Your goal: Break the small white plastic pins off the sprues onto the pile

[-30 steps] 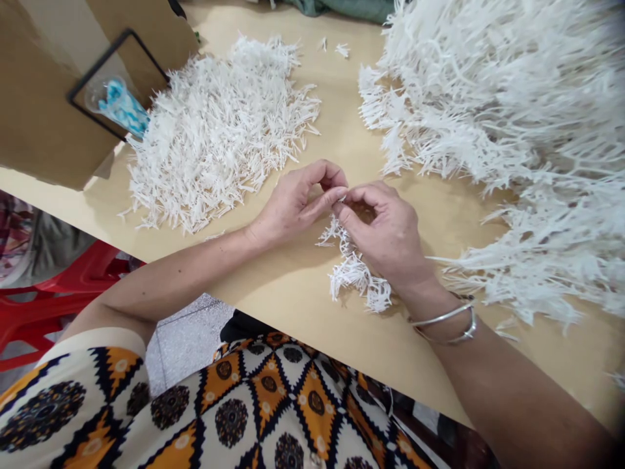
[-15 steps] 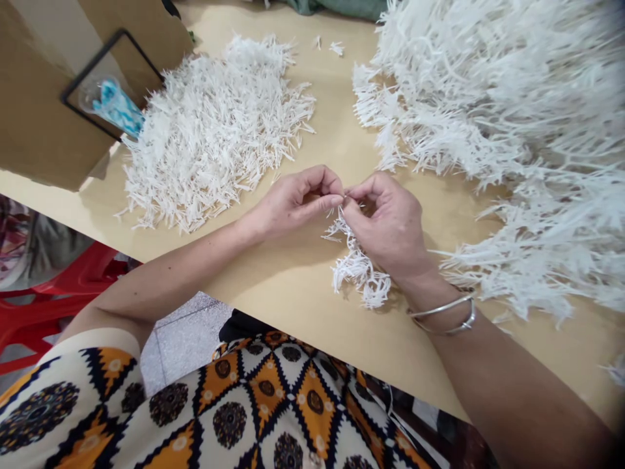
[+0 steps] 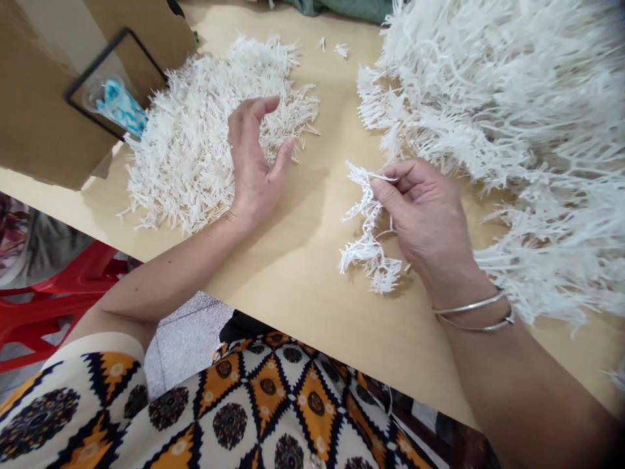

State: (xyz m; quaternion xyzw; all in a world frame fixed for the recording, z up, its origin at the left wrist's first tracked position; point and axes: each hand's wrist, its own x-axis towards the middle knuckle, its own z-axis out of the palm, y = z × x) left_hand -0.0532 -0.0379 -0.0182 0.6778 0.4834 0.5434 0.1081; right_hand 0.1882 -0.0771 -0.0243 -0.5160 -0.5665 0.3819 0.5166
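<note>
White, thready and branching, a short fringed strand (image 3: 370,251) is pinched in the right hand (image 3: 430,215) in the head camera's view, over the pale yellowish-brown tabletop (image 3: 293,286). The right thumb and index finger are closed on its upper end, and the rest trails down below the fingertips in frayed tufts, to the left of the palm. A silver bangle (image 3: 471,305) circles the right wrist. The left hand (image 3: 254,159) is well apart from the strand, its grip loose and open: the fingers are bent, the thumb stands away from the index finger, and a gap shows between their tips. It is in front of the near right part of a broad pile of short white pieces (image 3: 188,140); whether it touches them or hovers just above is hard to tell from this angle. On the other side, beyond the right hand, a larger heap of long white strands (image 3: 512,111) runs out of the picture. Two small white scraps (image 3: 341,50) lie near the far edge, between the pile and the heap. At the upper left stands a brown cardboard box (image 3: 43,98), with a black frame (image 3: 97,64) in front of it and a clear cup with blue and white contents (image 3: 120,107) tilted beside the pile. A red plastic chair (image 3: 83,273) shows past the table's near edge, left of the person's patterned garment (image 3: 268,391).
</note>
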